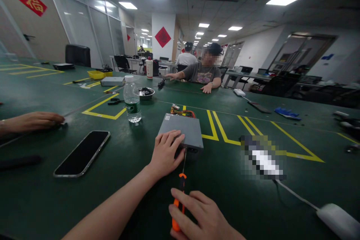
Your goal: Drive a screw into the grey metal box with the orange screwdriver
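Note:
A grey metal box (188,129), with a bundle of coloured wires (184,111) at its far edge, lies on the green table. My left hand (167,153) presses on its near left corner, fingers over the top and thumb at the front side. In my right hand (197,213) is an orange and black screwdriver (182,183), its fingers wrapped round the handle. The thin shaft points away from me, and its tip reaches the near side of the box beside my left thumb. The exact contact spot is too small to tell.
A phone (83,153) lies left, a water bottle (132,101) beyond it. Another person's hand (42,123) rests at the far left. Across the table (146,150) sits a person (201,73). A white device (339,219) with a cable is at the lower right.

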Demonstrator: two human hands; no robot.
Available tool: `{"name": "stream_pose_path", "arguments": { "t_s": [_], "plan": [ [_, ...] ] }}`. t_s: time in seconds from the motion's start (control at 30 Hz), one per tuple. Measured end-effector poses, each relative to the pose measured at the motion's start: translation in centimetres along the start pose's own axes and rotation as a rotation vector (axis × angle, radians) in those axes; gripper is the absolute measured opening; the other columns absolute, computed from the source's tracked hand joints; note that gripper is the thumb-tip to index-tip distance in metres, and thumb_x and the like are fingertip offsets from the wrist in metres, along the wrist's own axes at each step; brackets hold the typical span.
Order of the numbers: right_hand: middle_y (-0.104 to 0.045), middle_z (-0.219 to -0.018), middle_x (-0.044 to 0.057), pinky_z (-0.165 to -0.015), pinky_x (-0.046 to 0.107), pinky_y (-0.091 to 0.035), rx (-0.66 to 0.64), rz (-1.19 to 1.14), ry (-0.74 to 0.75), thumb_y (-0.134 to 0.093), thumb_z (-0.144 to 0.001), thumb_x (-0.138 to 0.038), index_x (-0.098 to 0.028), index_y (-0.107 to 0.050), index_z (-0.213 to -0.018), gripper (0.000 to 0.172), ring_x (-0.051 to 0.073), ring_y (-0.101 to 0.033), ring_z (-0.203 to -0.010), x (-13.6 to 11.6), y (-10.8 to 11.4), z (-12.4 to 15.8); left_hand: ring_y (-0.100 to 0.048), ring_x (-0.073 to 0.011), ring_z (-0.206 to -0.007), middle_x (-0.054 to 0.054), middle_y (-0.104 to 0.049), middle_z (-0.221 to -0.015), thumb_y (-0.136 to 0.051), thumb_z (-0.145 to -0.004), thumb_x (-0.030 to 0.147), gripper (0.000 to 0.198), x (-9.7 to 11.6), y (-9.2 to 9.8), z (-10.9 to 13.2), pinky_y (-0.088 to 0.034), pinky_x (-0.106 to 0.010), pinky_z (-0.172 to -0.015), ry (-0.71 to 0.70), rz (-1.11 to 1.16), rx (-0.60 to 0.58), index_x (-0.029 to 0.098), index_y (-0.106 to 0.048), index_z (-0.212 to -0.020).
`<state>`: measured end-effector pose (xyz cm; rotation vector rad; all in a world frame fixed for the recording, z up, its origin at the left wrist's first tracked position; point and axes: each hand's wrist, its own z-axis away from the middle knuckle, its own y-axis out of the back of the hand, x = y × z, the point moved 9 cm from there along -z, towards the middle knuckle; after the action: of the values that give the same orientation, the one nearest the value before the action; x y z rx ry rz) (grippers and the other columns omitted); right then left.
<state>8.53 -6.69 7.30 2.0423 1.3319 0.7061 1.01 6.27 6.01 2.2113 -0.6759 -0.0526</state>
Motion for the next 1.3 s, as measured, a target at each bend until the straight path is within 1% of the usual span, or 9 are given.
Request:
{"name": "stream_pose_path", "arguments": {
  "t_s": [0.17,0.33,0.53,0.73,0.87,0.93,1.1,1.2,1.3],
  "plan": [
    [-0.067,-0.091,0.014,-0.066,0.025,-0.051,0.063,0.001,-0.063,-0.045,-0.09,-0.033,-0.014,-0.055,-0.083,0.023,0.015,-0.064,-0.08,0.6,1.0,0.1,-0.044,-0.0237,-0.116,-0.006,-0.054,-0.123,-0.048,-0.083,0.033,0.034,0.0,0.0,0.0,-0.028,-0.041,-0.093,0.005,0.031,-0.004,0.024,-0.051,-0.116],
    [-0.065,-0.093,0.013,-0.063,0.023,-0.052,0.008,0.002,-0.045,-0.045,-0.089,-0.034,-0.016,-0.057,-0.1,0.024,0.015,-0.064,-0.081,0.5,0.2,-0.3,-0.044,-0.0223,-0.116,-0.005,-0.054,-0.123,-0.048,-0.084,0.033,0.034,0.0,0.1,0.0,-0.028,-0.04,-0.094,0.001,0.026,-0.017,0.023,-0.051,-0.116],
    [-0.067,-0.091,0.015,-0.063,0.022,-0.053,0.095,0.001,-0.042,-0.047,-0.089,-0.031,-0.012,-0.052,-0.092,0.02,0.014,-0.065,-0.075,0.6,0.9,0.5,-0.044,-0.0224,-0.116,-0.005,-0.054,-0.123,-0.047,-0.084,0.033,0.034,0.0,0.1,-0.1,-0.029,-0.04,-0.094,0.009,0.019,-0.01,0.024,-0.051,-0.116],
    [-0.066,-0.095,0.013,-0.061,0.022,-0.053,-0.009,0.035,-0.059,-0.041,-0.091,-0.033,-0.017,-0.054,-0.102,0.023,0.015,-0.066,-0.079,0.7,0.1,0.0,-0.046,-0.0233,-0.114,-0.006,-0.055,-0.122,-0.049,-0.083,0.032,0.033,0.0,0.1,0.0,-0.029,-0.041,-0.093,0.006,0.015,0.005,0.024,-0.053,-0.114],
    [-0.067,-0.091,0.014,-0.064,0.022,-0.052,0.062,0.009,-0.022,-0.047,-0.088,-0.027,-0.013,-0.055,-0.092,0.016,0.014,-0.065,-0.078,0.4,0.9,0.1,-0.044,-0.0223,-0.116,-0.005,-0.054,-0.124,-0.047,-0.084,0.033,0.033,0.0,0.1,0.0,-0.028,-0.04,-0.094,0.014,0.008,-0.006,0.024,-0.052,-0.115],
    [-0.067,-0.09,0.014,-0.065,0.023,-0.052,0.065,-0.022,-0.063,-0.045,-0.089,-0.03,-0.013,-0.053,-0.089,0.019,0.015,-0.065,-0.076,0.6,1.1,0.2,-0.044,-0.0224,-0.116,-0.005,-0.054,-0.123,-0.047,-0.084,0.033,0.033,0.1,0.1,0.0,-0.028,-0.04,-0.094,0.009,0.005,-0.011,0.024,-0.051,-0.115],
    [-0.065,-0.099,0.014,-0.068,0.024,-0.051,-0.07,-0.018,-0.116,-0.042,-0.091,-0.032,-0.015,-0.055,-0.103,0.024,0.015,-0.063,-0.087,0.8,0.8,-0.2,-0.043,-0.0218,-0.117,-0.004,-0.054,-0.124,-0.046,-0.084,0.032,0.033,0.0,-0.1,0.0,-0.028,-0.04,-0.094,0.007,0.013,-0.015,0.024,-0.051,-0.115],
    [-0.067,-0.092,0.014,-0.065,0.024,-0.051,0.025,0.044,-0.067,-0.047,-0.089,-0.03,-0.013,-0.057,-0.092,0.019,0.016,-0.063,-0.085,0.4,1.4,-0.2,-0.044,-0.0225,-0.116,-0.005,-0.054,-0.124,-0.047,-0.084,0.031,0.033,0.0,-0.1,0.0,-0.028,-0.04,-0.094,0.012,0.016,-0.007,0.024,-0.051,-0.115],
    [-0.068,-0.09,0.015,-0.063,0.023,-0.052,0.068,0.026,-0.081,-0.046,-0.089,-0.034,-0.014,-0.054,-0.083,0.023,0.015,-0.065,-0.078,0.6,1.3,0.2,-0.044,-0.023,-0.116,-0.005,-0.054,-0.123,-0.048,-0.084,0.032,0.033,0.0,-0.1,0.0,-0.028,-0.041,-0.094,0.012,0.025,-0.007,0.024,-0.051,-0.116]
  ]
}}
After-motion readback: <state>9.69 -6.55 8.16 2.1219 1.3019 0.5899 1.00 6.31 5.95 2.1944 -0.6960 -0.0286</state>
